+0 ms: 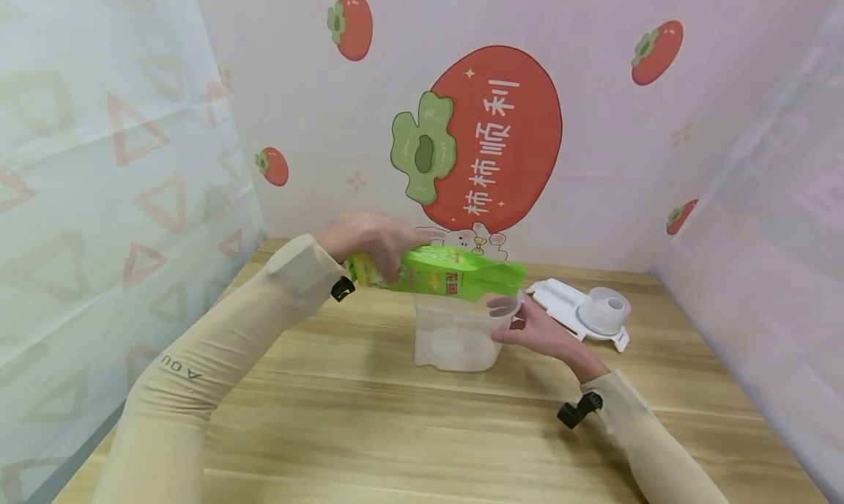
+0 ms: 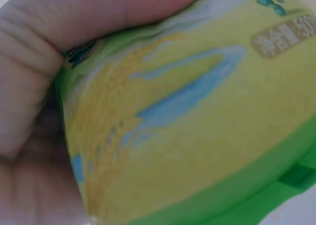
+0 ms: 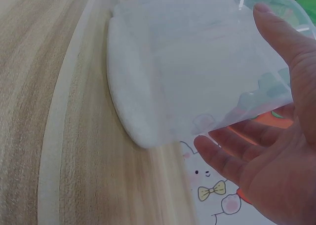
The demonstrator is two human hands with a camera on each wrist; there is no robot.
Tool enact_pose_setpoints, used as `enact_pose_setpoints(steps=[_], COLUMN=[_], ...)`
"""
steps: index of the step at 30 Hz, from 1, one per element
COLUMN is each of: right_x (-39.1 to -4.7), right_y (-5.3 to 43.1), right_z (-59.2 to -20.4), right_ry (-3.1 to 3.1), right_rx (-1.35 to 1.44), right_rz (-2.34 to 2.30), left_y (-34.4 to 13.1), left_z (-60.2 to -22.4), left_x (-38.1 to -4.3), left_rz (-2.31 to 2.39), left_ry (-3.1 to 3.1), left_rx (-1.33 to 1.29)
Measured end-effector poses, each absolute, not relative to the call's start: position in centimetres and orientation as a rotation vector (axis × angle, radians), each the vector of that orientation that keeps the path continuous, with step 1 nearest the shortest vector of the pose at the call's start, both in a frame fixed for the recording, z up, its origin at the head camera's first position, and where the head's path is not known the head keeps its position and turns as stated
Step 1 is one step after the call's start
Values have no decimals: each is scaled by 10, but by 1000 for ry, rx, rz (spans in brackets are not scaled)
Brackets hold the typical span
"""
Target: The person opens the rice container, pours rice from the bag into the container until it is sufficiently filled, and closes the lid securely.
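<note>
My left hand [image 1: 376, 242] grips a green and yellow plastic bag [image 1: 461, 273] and holds it tipped sideways above a clear plastic container [image 1: 455, 335]. Thumb and yellow printed side of the bag [image 2: 187, 121] fill the left wrist view. The bag's flattened end points right, over the container's mouth. At the container's right side, my right hand [image 1: 539, 333] holds the wall near the rim, thumb on one side and fingers on another. A layer of fine white grains [image 3: 129, 94] covers the container's bottom in the right wrist view. The bag's opening is hard to make out.
A white lid [image 1: 560, 302] with a translucent cup [image 1: 603, 310] on it lies on the wooden table [image 1: 395, 431], right of the container. A cloth backdrop [image 1: 297, 86] with printed persimmons stands behind, and cloth walls flank the table.
</note>
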State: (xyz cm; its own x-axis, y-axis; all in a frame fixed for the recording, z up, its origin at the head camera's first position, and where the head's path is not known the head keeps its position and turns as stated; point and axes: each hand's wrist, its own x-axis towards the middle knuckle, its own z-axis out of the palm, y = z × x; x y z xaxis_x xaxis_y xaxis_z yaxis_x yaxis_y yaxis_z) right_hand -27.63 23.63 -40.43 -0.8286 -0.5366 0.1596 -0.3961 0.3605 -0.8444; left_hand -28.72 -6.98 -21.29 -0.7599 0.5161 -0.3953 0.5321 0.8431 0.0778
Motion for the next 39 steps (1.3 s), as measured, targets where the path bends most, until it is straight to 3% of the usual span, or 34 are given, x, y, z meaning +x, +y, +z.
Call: enact_pose_setpoints(steps=[39], right_x=[-275], right_y=[238], right_z=[-405], right_ry=[2472], right_rx=[-838], right_rz=[-1456], left_y=[-55], left_z=[-202], left_x=[-284], left_rz=[-141], left_ry=[2576], left_rx=[692])
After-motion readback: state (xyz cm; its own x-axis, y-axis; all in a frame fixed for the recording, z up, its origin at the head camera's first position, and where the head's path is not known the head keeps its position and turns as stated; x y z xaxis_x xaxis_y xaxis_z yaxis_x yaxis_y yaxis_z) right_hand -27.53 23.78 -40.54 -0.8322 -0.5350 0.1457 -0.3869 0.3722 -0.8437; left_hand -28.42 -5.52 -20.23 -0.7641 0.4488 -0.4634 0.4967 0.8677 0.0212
